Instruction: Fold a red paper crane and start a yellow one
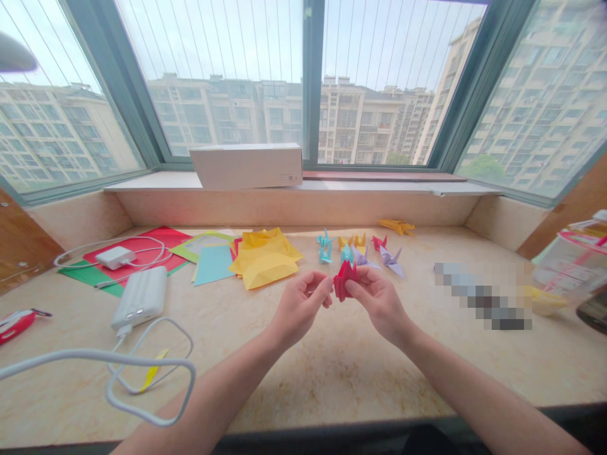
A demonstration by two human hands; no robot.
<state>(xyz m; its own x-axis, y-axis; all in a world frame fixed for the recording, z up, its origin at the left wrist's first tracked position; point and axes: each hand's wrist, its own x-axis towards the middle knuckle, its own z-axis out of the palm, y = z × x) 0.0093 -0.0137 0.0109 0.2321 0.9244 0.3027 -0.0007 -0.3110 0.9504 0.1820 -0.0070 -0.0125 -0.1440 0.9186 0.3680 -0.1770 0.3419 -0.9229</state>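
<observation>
Home interior, apparently an upper-floor flat. Bay window point(313, 82), three-sided, grey-green frames; apartment blocks point(355, 120) outside at roof level. Deep stone-look sill point(341, 360) between wooden side panels point(21, 246). Domestic articles thereon: power bank point(143, 294), charger plug point(115, 257), coloured craft paper point(265, 268), small origami cranes point(391, 260).

Red paper point(346, 282): I see it folded small, in layers, held upright.
Tips point(349, 268): pointed, several, aimed toward twelve o'clock on my screen.
Right hand point(378, 295): pinches it, just off my view's centre toward five o'clock.

White box point(246, 167), power bank point(141, 296), charger point(115, 257)
</observation>
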